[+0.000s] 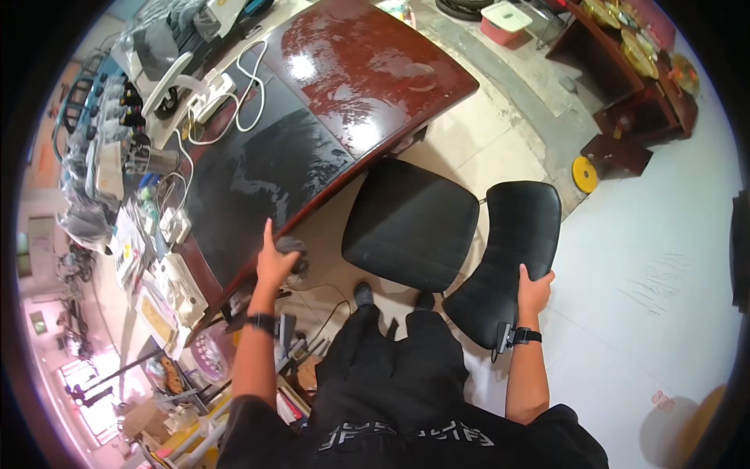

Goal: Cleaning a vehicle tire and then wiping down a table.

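Note:
My left hand (275, 262) is over the near edge of the dark red desk (375, 62), index finger stretched out and the other fingers partly hidden. A crumpled dark grey cloth (292, 245) shows beside the thumb and seems gripped in that hand. Wet-looking smears cover the desk's red top and its black inset (258, 168). To the right, my right hand (534, 292) is closed over the outer edge of a black chair's backrest (508, 250). The chair's black seat (410, 223) stands against the desk's front side.
A white power strip (212, 98) with a looping cable, a metal cup (160, 161) and papers (134, 250) crowd the desk's left end. A cable (332, 313) trails across the floor near my feet. At the far right stand a brown wooden cabinet (637, 113) and a yellow disc (583, 174).

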`<state>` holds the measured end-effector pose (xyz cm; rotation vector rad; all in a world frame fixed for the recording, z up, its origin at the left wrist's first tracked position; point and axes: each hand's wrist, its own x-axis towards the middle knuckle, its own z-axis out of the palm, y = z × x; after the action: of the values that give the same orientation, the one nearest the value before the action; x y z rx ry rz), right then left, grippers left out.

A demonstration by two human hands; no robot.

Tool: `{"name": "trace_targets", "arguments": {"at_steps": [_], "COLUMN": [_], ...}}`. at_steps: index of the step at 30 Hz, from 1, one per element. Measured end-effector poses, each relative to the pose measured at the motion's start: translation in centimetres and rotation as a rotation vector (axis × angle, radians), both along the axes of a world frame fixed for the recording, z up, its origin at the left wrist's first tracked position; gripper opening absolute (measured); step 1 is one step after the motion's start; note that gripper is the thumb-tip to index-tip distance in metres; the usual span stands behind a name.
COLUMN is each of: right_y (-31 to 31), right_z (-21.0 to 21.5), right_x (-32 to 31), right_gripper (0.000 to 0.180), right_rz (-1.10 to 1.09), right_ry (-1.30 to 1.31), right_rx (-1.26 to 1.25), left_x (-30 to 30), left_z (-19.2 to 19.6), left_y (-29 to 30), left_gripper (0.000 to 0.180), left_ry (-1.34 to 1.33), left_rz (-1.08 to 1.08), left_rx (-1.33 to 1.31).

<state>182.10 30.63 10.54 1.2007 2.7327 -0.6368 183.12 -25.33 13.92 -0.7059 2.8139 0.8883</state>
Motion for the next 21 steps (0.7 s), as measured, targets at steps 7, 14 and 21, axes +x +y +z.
{"name": "trace_targets", "arguments": {"at_steps": [7,14,21], "right_y": [3.2,5.2,5.4], "right_z": [-0.5,-1.1,-1.4], "right_x": [0.7,1.9,2.2], "right_gripper": [0.065,0.064,0.059], "right_rz": [-0.102,-0.127,-0.122], "right_ry": [-0.119,-0.105,-0.058], "right_rx": [0.222,0.269,0.226], "left_x": [-6.0,-7.3,-7.9], "left_z": [-3.1,-4.3,-5.2], "left_y": [-0.7,0.2,-0.9], "left_gripper": [0.106,0.089,0.1], "left_ry": [-0.409,-0.534,-0.546], "left_rz": [-0.093,-0.244,-0.237], "left_rx": [-0.659,-0.796,-0.902]}}
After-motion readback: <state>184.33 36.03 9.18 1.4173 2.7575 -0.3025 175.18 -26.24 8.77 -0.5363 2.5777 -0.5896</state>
